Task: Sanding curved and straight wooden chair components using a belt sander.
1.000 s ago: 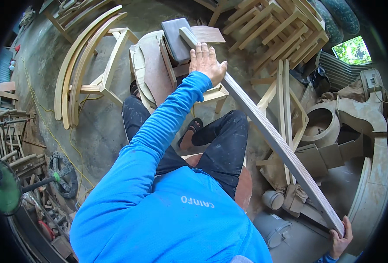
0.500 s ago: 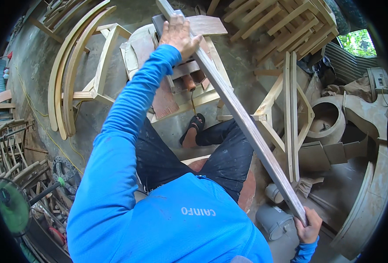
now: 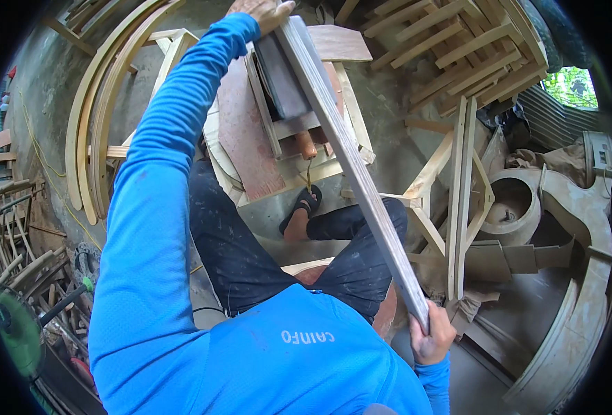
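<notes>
A long, narrow wooden plank (image 3: 353, 162) runs slantwise in front of me, from the top middle down to the lower right. My right hand (image 3: 433, 335) is closed round its near end, thumb on top. At the far end my left hand (image 3: 261, 12) grips the plank, its fingertips partly hidden at the picture's upper edge. Under the far part of the plank is what looks like an upturned belt sander (image 3: 286, 90), with a grey flat surface and a brown handle (image 3: 306, 145). It sits in a wooden stand (image 3: 250, 149) topped with reddish plywood. Whether plank and sander touch, I cannot tell.
Curved wooden pieces (image 3: 77, 124) lean on a frame at the left. Slatted wooden frames (image 3: 458, 48) are stacked at the far right, above an angled wooden frame (image 3: 460, 200). A green fan (image 3: 15, 325) stands at the lower left. A cord hangs from the sander near my sandalled foot.
The plank's near end has swung left and closer to me with my right hand. My left hand has shifted left and up to the far end, uncovering more of the sander.
</notes>
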A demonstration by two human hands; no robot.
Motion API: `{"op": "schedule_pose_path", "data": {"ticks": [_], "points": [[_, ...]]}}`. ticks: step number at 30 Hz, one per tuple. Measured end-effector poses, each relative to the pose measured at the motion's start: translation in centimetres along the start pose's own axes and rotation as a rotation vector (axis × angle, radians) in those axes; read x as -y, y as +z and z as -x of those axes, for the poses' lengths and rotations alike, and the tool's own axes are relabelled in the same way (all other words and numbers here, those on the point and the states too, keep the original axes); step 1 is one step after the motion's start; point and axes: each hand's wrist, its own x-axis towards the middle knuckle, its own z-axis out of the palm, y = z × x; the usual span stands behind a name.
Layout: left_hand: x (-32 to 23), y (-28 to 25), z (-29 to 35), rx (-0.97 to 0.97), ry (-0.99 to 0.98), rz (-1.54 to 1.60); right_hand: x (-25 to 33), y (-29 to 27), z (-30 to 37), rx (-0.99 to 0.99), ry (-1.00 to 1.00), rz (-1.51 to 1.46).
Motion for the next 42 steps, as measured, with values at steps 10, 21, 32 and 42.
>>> {"op": "schedule_pose_path", "data": {"ticks": [10,21,32,42], "points": [[6.0,1.4,-5.8,-0.101,-0.062,0.008,3.8,4.8,-6.7,-0.09,-0.068,0.004],[7.0,0.8,-8.5,-0.131,-0.113,0.009,7.7,12.1,-17.9,-0.263,-0.189,-0.02],[-1.5,-1.7,-2.2,0.173,-0.234,-0.046,9.4,16.8,-24.0,-0.314,-0.215,-0.089],[-19.6,0.4,20.9,0.184,-0.183,0.024,0.3,3.8,-0.9,0.003,-0.137,-0.084]]}}
